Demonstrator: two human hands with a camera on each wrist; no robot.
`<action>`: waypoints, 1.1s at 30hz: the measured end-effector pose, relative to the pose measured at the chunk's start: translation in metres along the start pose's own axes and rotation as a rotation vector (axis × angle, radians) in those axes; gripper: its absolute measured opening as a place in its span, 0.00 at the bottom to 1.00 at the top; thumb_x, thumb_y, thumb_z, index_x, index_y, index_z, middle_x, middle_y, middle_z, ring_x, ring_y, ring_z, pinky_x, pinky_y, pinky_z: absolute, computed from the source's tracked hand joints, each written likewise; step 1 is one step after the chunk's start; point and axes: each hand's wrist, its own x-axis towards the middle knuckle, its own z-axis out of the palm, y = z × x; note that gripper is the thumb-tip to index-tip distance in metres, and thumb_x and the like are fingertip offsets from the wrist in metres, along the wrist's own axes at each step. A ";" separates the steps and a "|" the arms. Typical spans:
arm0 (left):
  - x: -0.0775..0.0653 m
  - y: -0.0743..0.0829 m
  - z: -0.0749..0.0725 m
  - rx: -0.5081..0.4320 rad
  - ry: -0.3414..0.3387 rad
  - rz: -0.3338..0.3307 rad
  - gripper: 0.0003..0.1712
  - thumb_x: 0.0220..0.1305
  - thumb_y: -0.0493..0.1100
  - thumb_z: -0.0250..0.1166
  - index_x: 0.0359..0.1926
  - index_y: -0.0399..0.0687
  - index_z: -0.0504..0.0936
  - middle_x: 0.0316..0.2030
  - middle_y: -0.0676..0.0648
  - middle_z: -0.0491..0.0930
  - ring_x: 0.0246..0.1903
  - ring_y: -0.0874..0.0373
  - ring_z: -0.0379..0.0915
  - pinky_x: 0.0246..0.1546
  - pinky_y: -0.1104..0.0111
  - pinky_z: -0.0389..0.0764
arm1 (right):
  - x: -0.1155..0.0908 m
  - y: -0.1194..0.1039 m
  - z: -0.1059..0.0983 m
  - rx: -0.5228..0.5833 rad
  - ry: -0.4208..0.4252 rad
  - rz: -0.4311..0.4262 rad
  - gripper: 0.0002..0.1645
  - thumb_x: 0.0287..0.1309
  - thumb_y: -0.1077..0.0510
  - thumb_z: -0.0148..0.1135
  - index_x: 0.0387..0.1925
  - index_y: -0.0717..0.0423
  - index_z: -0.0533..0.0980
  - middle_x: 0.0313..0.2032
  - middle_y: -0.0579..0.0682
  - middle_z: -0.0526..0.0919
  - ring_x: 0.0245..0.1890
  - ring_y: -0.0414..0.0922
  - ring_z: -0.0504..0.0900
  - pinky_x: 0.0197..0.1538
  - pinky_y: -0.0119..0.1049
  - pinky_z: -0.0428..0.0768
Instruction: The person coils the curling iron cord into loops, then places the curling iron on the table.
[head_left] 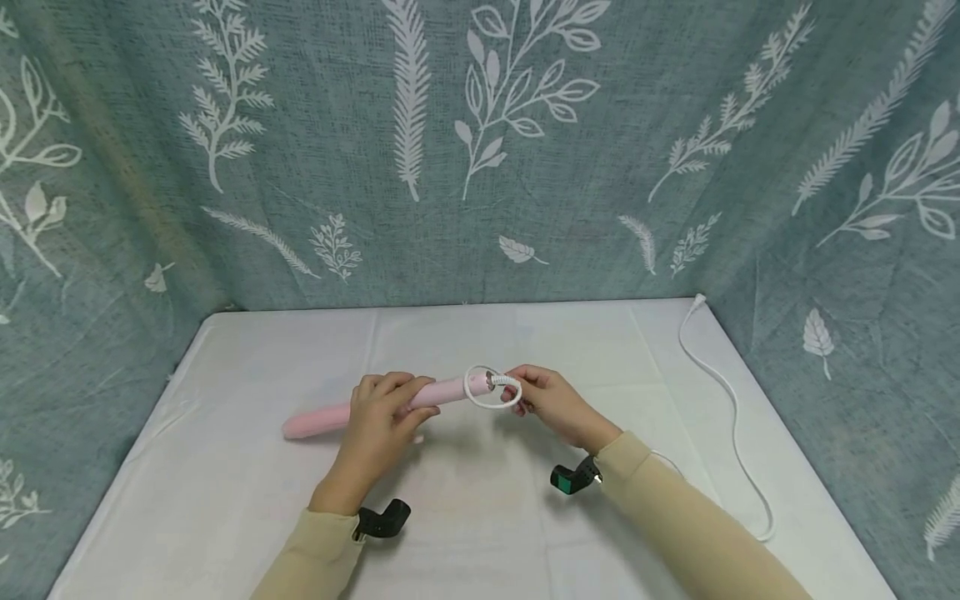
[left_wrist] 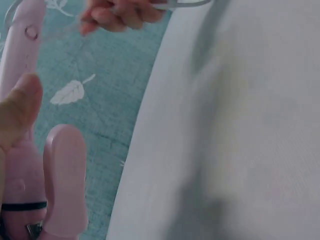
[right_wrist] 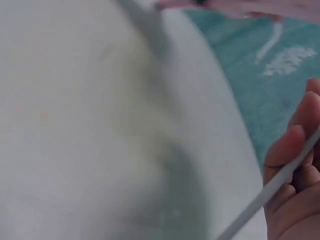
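Observation:
A pink curling iron (head_left: pixel 442 392) is held above the table, tilted with its cord end up to the right. My left hand (head_left: pixel 378 425) grips it around the middle. In the left wrist view the thumb lies along the handle, near the pink clamp lever (left_wrist: pixel 65 180); a round button shows farther up. The white power cord (head_left: pixel 495 406) leaves the handle's end and makes a loop around it. My right hand (head_left: pixel 555 404) holds this cord just right of the handle. In the right wrist view the cord (right_wrist: pixel 270 192) runs across its curled fingers.
The rest of the cord (head_left: pixel 731 408) trails along the right side of the white-covered table (head_left: pixel 247 500), its plug (head_left: pixel 699 299) at the far right corner. Blue-green leaf-patterned curtains (head_left: pixel 337 125) enclose the back and sides.

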 end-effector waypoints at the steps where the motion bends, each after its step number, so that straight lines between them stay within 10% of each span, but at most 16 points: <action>1: 0.001 0.001 0.000 -0.003 0.018 -0.006 0.22 0.48 0.47 0.76 0.47 0.55 0.85 0.43 0.51 0.79 0.44 0.50 0.64 0.47 0.56 0.59 | 0.000 0.002 0.003 -0.011 -0.007 0.001 0.25 0.67 0.45 0.57 0.45 0.65 0.77 0.33 0.56 0.79 0.28 0.43 0.71 0.37 0.39 0.70; 11: 0.007 0.006 0.009 0.087 0.087 -0.094 0.21 0.48 0.46 0.77 0.46 0.52 0.86 0.40 0.49 0.79 0.41 0.46 0.64 0.44 0.55 0.60 | -0.011 -0.002 0.041 -0.404 0.060 -0.211 0.18 0.68 0.49 0.58 0.40 0.61 0.82 0.29 0.47 0.84 0.30 0.47 0.79 0.33 0.33 0.74; 21: 0.004 0.002 0.019 0.207 -0.023 -0.136 0.18 0.51 0.48 0.75 0.45 0.54 0.85 0.40 0.47 0.79 0.41 0.44 0.66 0.43 0.52 0.62 | -0.026 -0.028 0.061 -0.636 0.055 -0.277 0.13 0.70 0.55 0.55 0.29 0.51 0.79 0.22 0.42 0.78 0.16 0.34 0.65 0.22 0.29 0.67; 33: -0.006 0.002 0.024 0.287 -0.156 -0.112 0.20 0.54 0.47 0.73 0.49 0.52 0.84 0.40 0.49 0.76 0.42 0.45 0.66 0.44 0.53 0.63 | -0.028 -0.046 0.051 -0.762 -0.146 -0.211 0.12 0.70 0.58 0.54 0.28 0.52 0.74 0.17 0.40 0.68 0.16 0.34 0.63 0.23 0.28 0.64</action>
